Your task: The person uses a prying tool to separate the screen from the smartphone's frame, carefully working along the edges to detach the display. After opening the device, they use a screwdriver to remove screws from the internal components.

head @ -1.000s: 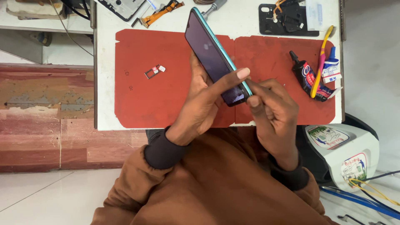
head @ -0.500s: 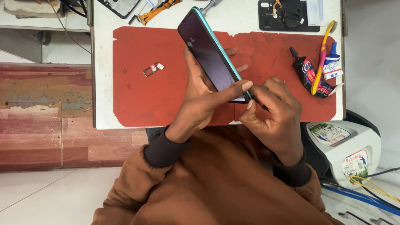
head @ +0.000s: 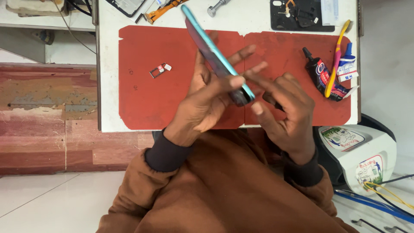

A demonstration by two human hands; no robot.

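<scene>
The left hand [head: 207, 103] clamps the teal-edged phone [head: 215, 58] above the red mat [head: 146, 99]; its long axis runs up-left from that grip. The right hand [head: 280, 108], fingers spread, seemingly just touches its lower end.

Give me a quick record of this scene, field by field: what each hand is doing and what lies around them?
Left hand: left hand grips the smartphone, tilted edge-up, teal rim showing
Right hand: right hand open, fingers spread, beside the phone's lower end
Surface: red mat on a white table
Left of hands: small card tray on the mat
Right of hands: black glue tube, yellow-pink toothbrush
Far edge: black phone part
</scene>
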